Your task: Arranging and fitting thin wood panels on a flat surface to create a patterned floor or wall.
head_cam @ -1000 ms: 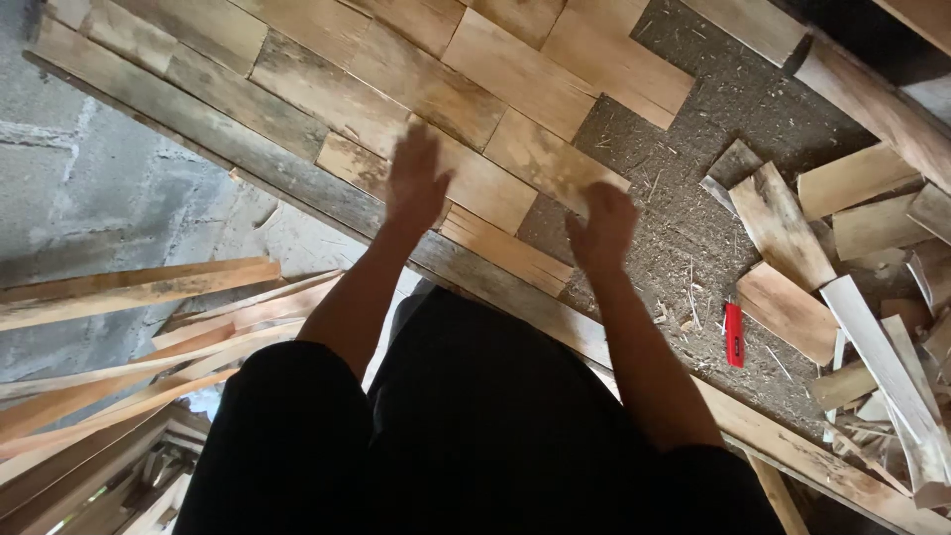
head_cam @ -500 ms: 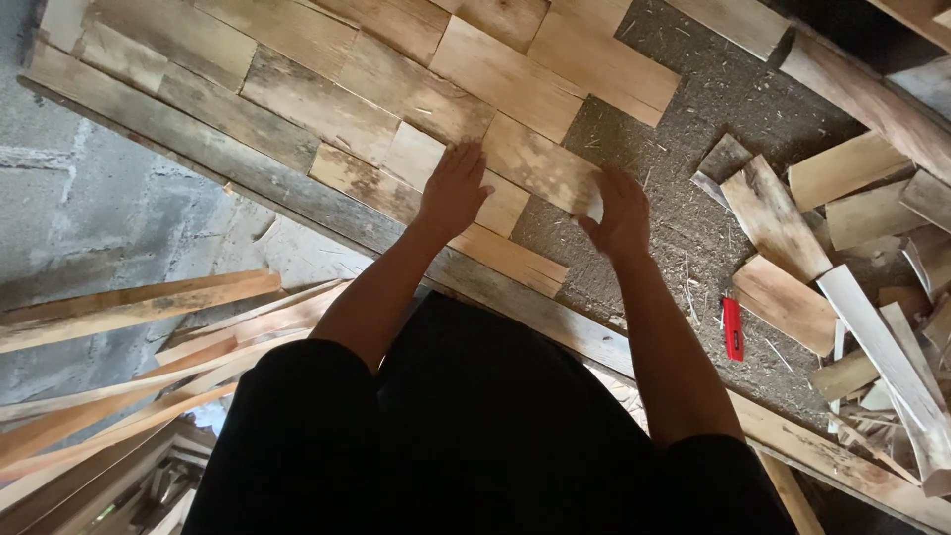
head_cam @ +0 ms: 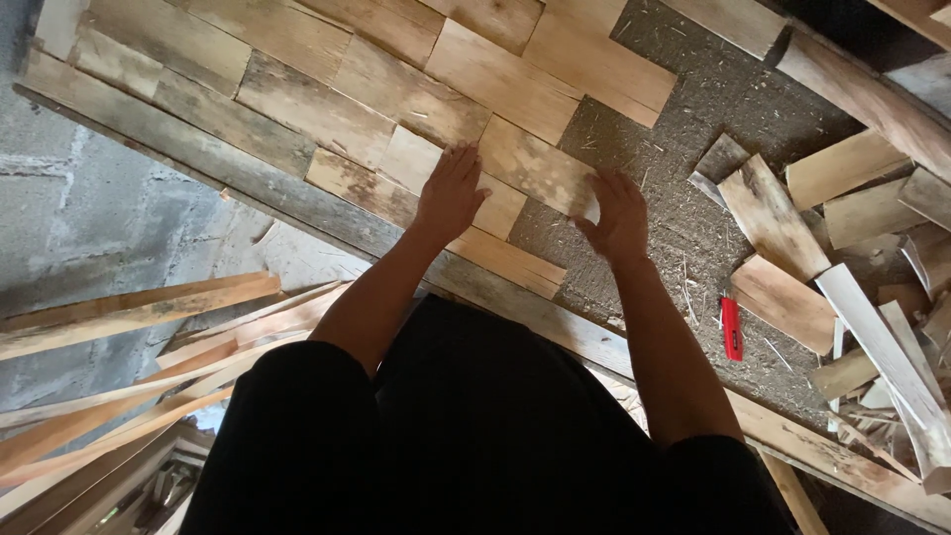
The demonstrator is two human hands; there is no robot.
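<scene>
While my left hand (head_cam: 451, 196) is lying flat with fingers spread and gripping nothing, it is pressing on the boards where a pale small board (head_cam: 428, 166) is butting against the plank (head_cam: 535, 166) I am working on. That plank is lying at the outer edge of the laid boards, its right end reaching the bare gritty bed (head_cam: 693, 109). My right hand (head_cam: 619, 213) is resting at that end, fingers curled loosely over the plank's corner, thumb out, not closed round anything. Below both hands a narrow board (head_cam: 505, 260) is running along the beam (head_cam: 248, 183), which is forming the near edge; past it the floor is dropping away to grey block wall (head_cam: 89, 208) and loose slats (head_cam: 129, 317). Open room is lying to the right, where the bed is bare as far as a pile of offcuts (head_cam: 792, 248). A red knife (head_cam: 731, 329) is lying on the bed, well apart from my right hand.
</scene>
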